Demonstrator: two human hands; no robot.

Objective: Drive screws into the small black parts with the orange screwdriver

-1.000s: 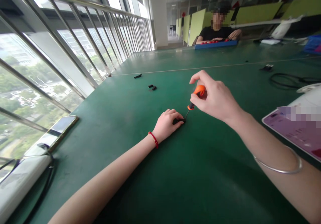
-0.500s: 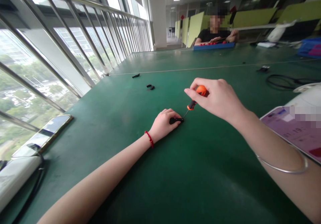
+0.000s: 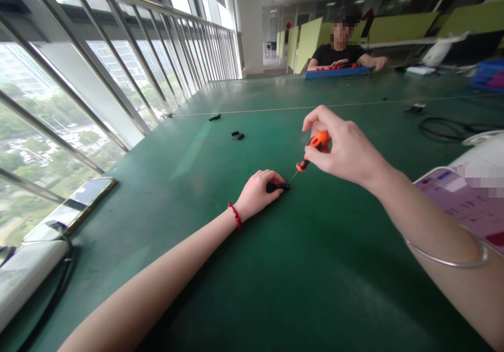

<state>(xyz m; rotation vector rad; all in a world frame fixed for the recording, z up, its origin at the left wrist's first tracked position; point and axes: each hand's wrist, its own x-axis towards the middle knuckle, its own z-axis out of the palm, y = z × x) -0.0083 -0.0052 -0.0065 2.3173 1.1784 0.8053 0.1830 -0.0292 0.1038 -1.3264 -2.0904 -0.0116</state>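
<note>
My left hand [image 3: 261,193] rests on the green table and pinches a small black part [image 3: 279,186], whose exact kind I cannot make out. In my right hand [image 3: 342,144] is a screwdriver [image 3: 301,164] with an orange and black handle, gripped near the top between thumb and fingers. The screwdriver leans, its thin metal shaft running down to the right end of the black part. Its tip appears to touch that end.
Small black pieces [image 3: 238,135] lie beyond my left hand, another black piece [image 3: 214,117] farther back. A phone [image 3: 88,205] and white box [image 3: 31,273] are at left, a pink-screened device [image 3: 452,199] at right. A person [image 3: 340,52] sits opposite behind a blue tray [image 3: 334,73].
The fingers of my right hand have lifted and spread around the screwdriver handle. My left hand stays on the black part. The person opposite has stretched an arm toward the right.
</note>
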